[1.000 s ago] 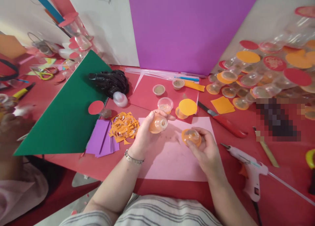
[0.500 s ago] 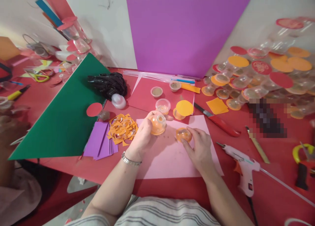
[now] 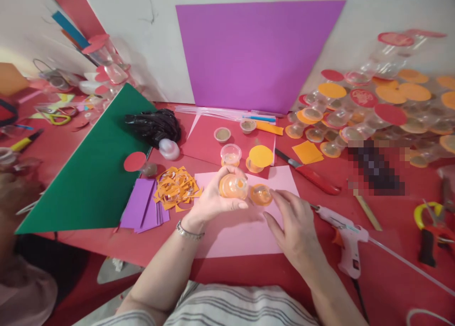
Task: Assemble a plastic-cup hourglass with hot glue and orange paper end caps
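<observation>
My left hand [image 3: 209, 195] is closed around a small clear plastic cup [image 3: 232, 187], tilted so its narrow end points right; orange shows through it. Just right of it, a second clear cup with an orange base [image 3: 261, 194] rests on the pink paper [image 3: 227, 238]. Beside that cup my right hand [image 3: 295, 221] has its thumb and fingers apart, holding nothing. Behind them stand an open-topped clear cup [image 3: 231, 153] and a cup topped with an orange disc [image 3: 260, 157].
Orange paper scraps [image 3: 177, 188] and purple strips [image 3: 142, 207] lie left, near a green board [image 3: 85, 184]. To the right are a glue gun [image 3: 344, 236], a red cutter [image 3: 316, 176] and stacked cups with discs [image 3: 369, 103]. Another person's hand [image 3: 17, 193] is far left.
My right hand has let go of the cup on the paper and drawn back to the right. My left hand has turned its cup so the narrow end points more to the right.
</observation>
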